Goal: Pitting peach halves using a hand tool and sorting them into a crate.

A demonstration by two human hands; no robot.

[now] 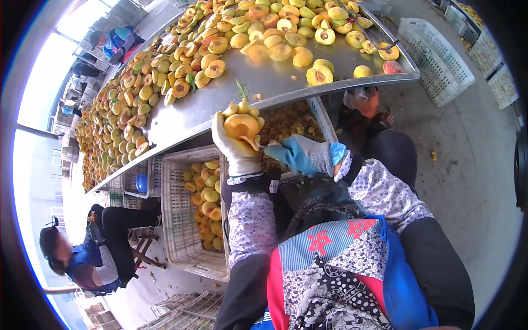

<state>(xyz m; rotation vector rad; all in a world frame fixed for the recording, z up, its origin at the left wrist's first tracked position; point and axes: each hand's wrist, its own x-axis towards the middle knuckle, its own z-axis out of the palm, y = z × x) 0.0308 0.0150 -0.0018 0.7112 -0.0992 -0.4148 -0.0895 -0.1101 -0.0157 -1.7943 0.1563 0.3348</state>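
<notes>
A halved yellow peach (pixel 241 127) rests in my left hand (pixel 237 142), which wears a pale glove and is raised at the near edge of the metal table (pixel 284 97). Close to its right side, my right hand (pixel 299 154), in a grey and blue glove, grips a small tool whose tip meets the fruit; its handle is mostly hidden by the fingers. Many halved peaches (pixel 255 37) lie heaped on the table. Under the table edge, a crate (pixel 326 119) holds brown pits and scraps (pixel 288 123).
A white plastic crate (pixel 194 260) of peach halves stands at my left. A co-worker (pixel 90 260) sits beyond it on a wooden stool. Empty-looking white crates (pixel 437 62) stand at the right on the floor. A curved metal rod (pixel 367 33) lies across the table's far right corner.
</notes>
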